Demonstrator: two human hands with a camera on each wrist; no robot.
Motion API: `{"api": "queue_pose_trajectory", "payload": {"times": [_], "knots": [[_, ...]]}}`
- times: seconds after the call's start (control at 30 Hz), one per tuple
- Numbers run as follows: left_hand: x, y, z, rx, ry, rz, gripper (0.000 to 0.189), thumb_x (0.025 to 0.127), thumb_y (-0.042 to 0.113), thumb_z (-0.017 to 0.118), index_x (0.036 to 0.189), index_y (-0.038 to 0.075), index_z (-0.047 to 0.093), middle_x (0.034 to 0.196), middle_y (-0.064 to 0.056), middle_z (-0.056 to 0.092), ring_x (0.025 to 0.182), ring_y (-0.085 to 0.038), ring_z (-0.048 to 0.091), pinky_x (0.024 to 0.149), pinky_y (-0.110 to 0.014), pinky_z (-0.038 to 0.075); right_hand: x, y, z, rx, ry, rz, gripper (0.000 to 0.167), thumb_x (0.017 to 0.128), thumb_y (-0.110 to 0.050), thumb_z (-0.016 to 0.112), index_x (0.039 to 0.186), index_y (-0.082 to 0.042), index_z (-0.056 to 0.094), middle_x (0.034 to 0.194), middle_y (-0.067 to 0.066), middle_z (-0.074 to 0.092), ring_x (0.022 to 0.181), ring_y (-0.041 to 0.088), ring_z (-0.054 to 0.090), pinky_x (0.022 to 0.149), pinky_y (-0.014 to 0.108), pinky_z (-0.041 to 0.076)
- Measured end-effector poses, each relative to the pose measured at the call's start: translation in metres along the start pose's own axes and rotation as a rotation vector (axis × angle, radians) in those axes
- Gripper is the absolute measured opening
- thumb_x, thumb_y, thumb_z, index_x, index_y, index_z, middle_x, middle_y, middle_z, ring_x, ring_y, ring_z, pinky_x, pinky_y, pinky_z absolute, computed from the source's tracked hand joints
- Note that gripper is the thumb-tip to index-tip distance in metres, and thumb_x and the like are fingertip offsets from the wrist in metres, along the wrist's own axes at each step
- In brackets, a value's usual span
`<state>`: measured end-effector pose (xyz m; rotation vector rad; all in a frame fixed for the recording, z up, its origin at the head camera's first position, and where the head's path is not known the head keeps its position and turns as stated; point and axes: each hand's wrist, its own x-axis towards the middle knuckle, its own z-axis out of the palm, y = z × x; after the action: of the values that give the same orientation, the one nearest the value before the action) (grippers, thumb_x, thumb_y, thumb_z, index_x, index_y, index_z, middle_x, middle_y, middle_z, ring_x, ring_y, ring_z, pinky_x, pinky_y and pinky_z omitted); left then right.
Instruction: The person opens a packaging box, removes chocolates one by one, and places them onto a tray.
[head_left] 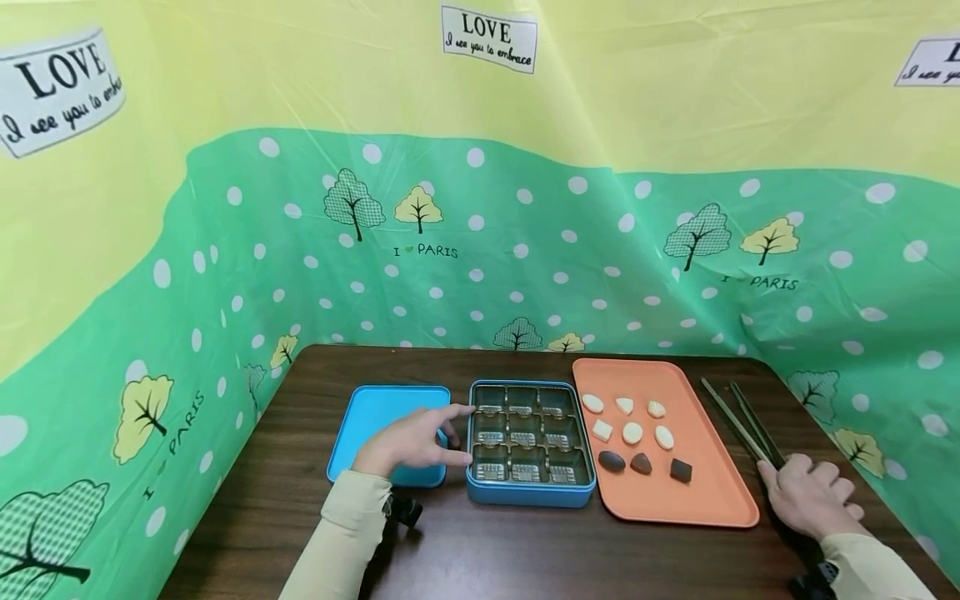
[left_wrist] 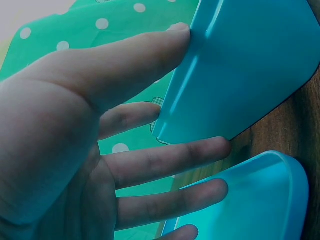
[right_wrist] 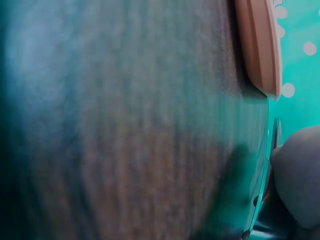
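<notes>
A blue box (head_left: 531,495) with a divided plastic insert stands in the middle of the table in the head view. My left hand (head_left: 417,439) touches its left side with thumb and forefinger, the fingers fairly straight. In the left wrist view the thumb of the left hand (left_wrist: 135,65) meets the box wall (left_wrist: 240,65). Further right, my right hand (head_left: 812,497) holds long, thin tongs (head_left: 738,423), whose two arms spread apart toward the back. Between box and tongs, an orange tray (head_left: 705,504) bears several white chocolates (head_left: 632,433) and three dark chocolates (head_left: 611,461).
A blue lid (head_left: 375,412) lies left of the box, partly behind the left hand. The dark wooden table (head_left: 480,550) is backed by a green and yellow patterned cloth (head_left: 480,208). The right wrist view shows mostly blurred tabletop and the tray's edge (right_wrist: 260,50).
</notes>
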<state>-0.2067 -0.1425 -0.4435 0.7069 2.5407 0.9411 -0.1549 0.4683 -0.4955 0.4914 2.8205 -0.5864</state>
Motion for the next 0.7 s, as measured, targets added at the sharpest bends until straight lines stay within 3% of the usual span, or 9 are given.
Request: {"api": "queue_pose_trajectory", "payload": {"times": [0.47,0.7], "knots": [[0.000,0.001,-0.002,-0.006,0.000,0.017,0.080,0.093,0.041,0.081,0.161,0.018,0.044,0.113,-0.005,0.072,0.106,-0.025,0.067,0.086,-0.046,0.054,-0.012,-0.012,-0.003,-0.011,-0.009,0.005,0.077,0.110,-0.056,0.024,0.110,0.021,0.026,0.109,0.055,0.014,0.100,0.076,0.018,0.083,0.079,0.025],[0.001,0.000,-0.003,0.001,0.004,0.010,0.080,0.093,0.042,0.081,0.160,0.019,0.045,0.114,-0.004,0.071,0.107,-0.025,0.066,0.085,-0.046,0.054,-0.011,-0.012,-0.004,-0.014,-0.047,0.006,0.086,0.108,-0.062,0.027,0.117,0.023,0.022,0.111,0.055,0.012,0.102,0.076,0.017,0.085,0.080,0.023]]}}
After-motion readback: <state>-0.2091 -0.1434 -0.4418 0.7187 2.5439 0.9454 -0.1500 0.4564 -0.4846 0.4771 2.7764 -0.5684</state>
